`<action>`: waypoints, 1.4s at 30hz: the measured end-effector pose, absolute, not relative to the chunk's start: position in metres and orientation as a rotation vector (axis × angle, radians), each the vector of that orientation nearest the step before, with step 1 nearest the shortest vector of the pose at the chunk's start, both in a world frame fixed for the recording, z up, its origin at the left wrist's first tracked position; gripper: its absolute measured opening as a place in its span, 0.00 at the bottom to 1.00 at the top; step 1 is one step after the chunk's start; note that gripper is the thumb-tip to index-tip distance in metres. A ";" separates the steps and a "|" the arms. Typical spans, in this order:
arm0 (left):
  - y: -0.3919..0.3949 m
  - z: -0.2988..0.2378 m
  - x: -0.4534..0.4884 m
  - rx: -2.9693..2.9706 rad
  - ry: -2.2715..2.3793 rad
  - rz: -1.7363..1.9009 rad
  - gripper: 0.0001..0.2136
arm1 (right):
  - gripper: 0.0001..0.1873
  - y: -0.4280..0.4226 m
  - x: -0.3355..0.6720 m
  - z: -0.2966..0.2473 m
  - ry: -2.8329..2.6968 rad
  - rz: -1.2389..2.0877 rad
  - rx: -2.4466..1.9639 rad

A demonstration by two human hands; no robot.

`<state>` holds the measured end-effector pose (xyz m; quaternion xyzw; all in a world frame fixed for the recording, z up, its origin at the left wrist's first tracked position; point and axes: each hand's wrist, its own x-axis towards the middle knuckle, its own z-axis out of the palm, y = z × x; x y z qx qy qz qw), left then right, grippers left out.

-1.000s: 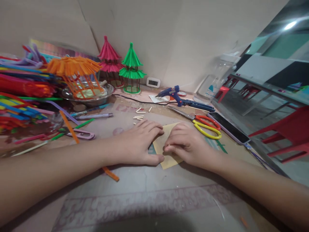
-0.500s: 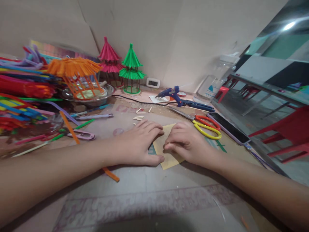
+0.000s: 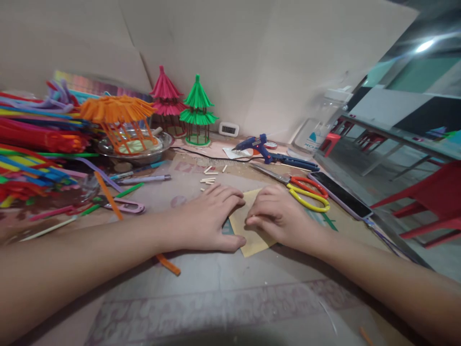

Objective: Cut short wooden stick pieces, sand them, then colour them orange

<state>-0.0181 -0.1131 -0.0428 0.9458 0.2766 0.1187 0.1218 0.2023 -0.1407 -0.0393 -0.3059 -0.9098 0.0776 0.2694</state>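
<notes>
A yellow sheet of paper, perhaps sandpaper, lies flat on the table under both hands. My left hand rests on its left edge, fingers stretched out and thumb at the near corner. On the sheet's right part, my right hand is closed in a pinch, fingertips against the paper. Whatever sits between those fingers is too small or hidden to name. Several short pale sticks lie just beyond my left hand. Scissors with red and yellow handles lie beyond my right hand.
A blue glue gun, a small timer and a clear bottle stand at the back. Orange, pink and green pagoda models and piled pipe cleaners fill the left. A phone lies right.
The view has shifted slightly, so the scene sits a little lower. Both hands keep nearly the same place on the yellow sheet.
</notes>
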 end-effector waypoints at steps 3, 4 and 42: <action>-0.113 -0.043 -0.018 2.762 0.793 0.336 0.30 | 0.09 -0.143 0.201 -0.038 -2.444 0.259 -0.828; -0.113 -0.044 -0.018 2.758 0.793 0.335 0.29 | 0.09 -0.143 0.201 -0.038 -2.447 0.243 -0.812; -0.110 -0.049 -0.019 2.778 0.767 0.398 0.28 | 0.07 -0.144 0.196 -0.039 -2.417 0.278 -0.837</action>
